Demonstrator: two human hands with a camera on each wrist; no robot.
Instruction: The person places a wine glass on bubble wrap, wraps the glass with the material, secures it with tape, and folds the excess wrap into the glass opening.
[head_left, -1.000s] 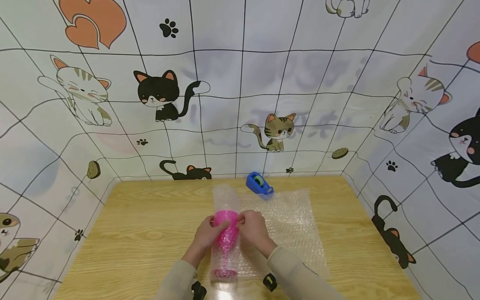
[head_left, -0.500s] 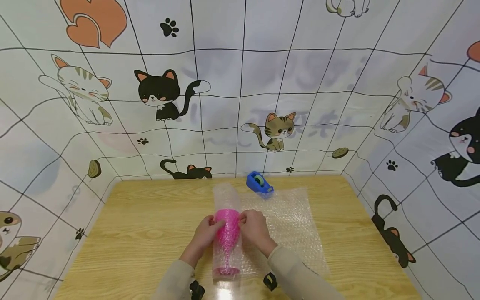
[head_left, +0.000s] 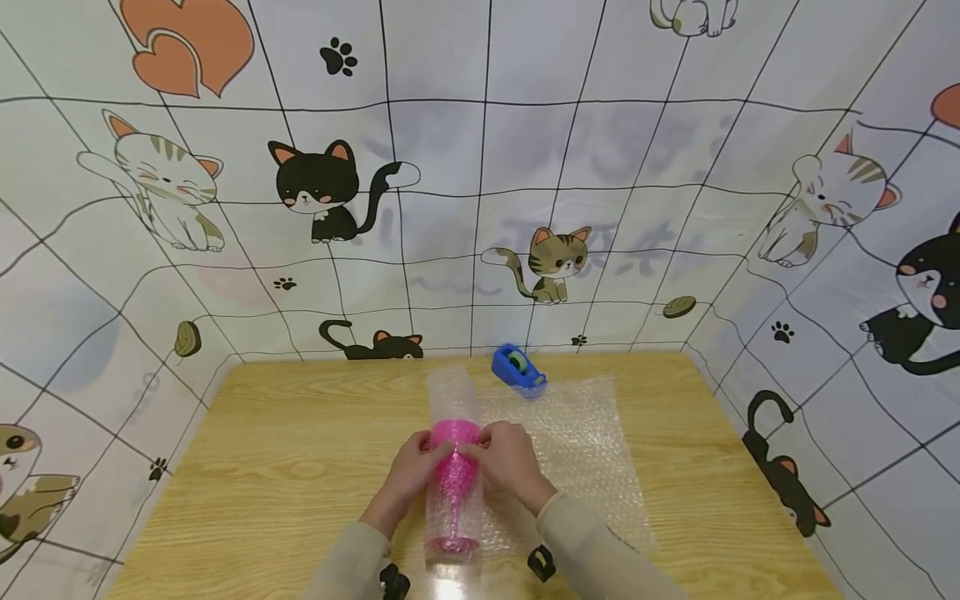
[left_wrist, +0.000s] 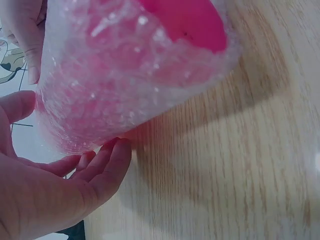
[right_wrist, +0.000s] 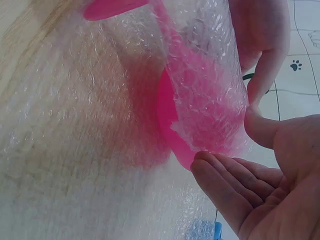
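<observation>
A pink goblet (head_left: pixel 455 483) lies on its side with its base toward me, in a layer of bubble wrap (head_left: pixel 453 392) that reaches past its rim. From the left, my left hand (head_left: pixel 408 473) grips the wrapped bowl, thumb on top and fingers low at the side. Opposite it, my right hand (head_left: pixel 512 462) holds the bowl with its thumb on top too, the thumbs close together. The right wrist view shows the goblet (right_wrist: pixel 210 90) bare along the side where the wrap's flat part spreads out. Fingertips under the bowl are partly hidden.
The wrap's flat sheet (head_left: pixel 573 458) stretches rightward over the wooden table (head_left: pixel 285 467). A blue tape dispenser (head_left: pixel 517 371) stands at the back, by the sheet's far edge. Walls with printed cats (head_left: pixel 315 187) enclose the table at the back and sides.
The wrapped goblet has shifted slightly to the right. My right thumb has come over onto the top of the bowl, toward the left thumb. The tape dispenser stays put.
</observation>
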